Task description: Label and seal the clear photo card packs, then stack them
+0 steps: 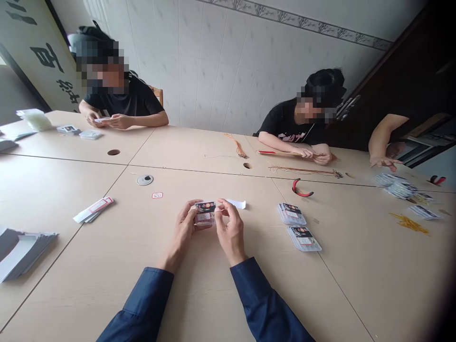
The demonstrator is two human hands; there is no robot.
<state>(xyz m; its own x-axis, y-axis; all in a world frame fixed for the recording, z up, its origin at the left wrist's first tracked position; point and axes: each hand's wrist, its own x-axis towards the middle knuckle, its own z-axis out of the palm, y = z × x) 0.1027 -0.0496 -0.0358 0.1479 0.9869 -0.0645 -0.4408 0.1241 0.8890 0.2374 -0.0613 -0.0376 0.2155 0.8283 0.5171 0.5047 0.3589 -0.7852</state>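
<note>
Left hand (185,227) and right hand (231,233) are curled close together, fingertips pinching a small printed card packet (204,213) just above the pale table (213,294). Two stacked packets (297,227) sit nearby to the right, red-handled pliers (299,188) beyond them. Co-workers in black (288,128) sit along the far side, against a white paneled wall (228,61).

On the table (374,285), the packet (205,213) is between the left hand (184,232) and the right hand (231,232). To the right of the hands lie two stacks (292,213), one just behind the other, and behind these lie the pliers (302,188). To the left are the paper strips (93,210), and further left, at the table's edge, is a pile of sleeves (21,251). Behind the table sit one co-worker (121,97) on the left and another co-worker (288,128) on the right.
</note>
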